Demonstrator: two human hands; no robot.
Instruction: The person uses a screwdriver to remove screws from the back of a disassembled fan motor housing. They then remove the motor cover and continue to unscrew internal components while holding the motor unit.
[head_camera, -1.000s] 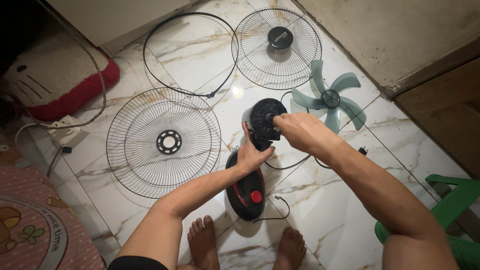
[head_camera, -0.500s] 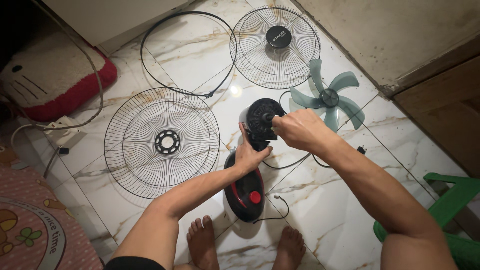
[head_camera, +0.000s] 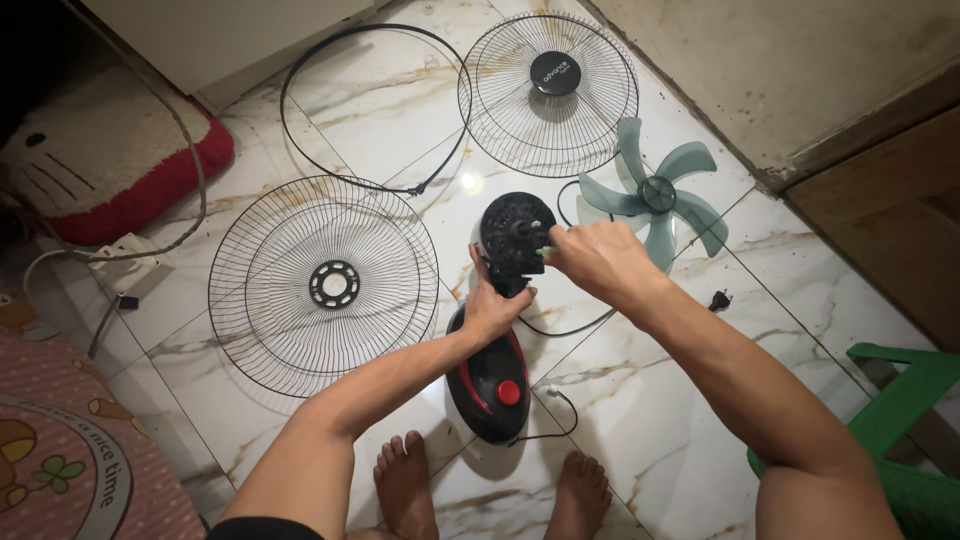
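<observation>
A black fan motor head (head_camera: 513, 228) stands on a black and red fan base (head_camera: 492, 377) on the marble floor between my feet. My left hand (head_camera: 494, 303) grips the neck just under the motor head. My right hand (head_camera: 597, 259) is closed on a small green-tipped tool whose tip (head_camera: 543, 250) touches the motor head's face. The rear wire grille (head_camera: 323, 284) lies flat to the left. The front grille with its black centre cap (head_camera: 548, 93) lies beyond. A translucent teal fan blade (head_camera: 654, 197) lies to the right of the motor.
A thin black rim ring (head_camera: 372, 105) lies at the back left. The black power cord and plug (head_camera: 717, 299) trail right. A red and white cushion (head_camera: 110, 160) and a white power strip (head_camera: 128, 262) sit left. A green plastic stool (head_camera: 908, 410) stands at right, near a wooden door.
My right hand has stayed at the motor head's face with only a slight shift. The left hand keeps its grip on the neck. The view has shifted a little.
</observation>
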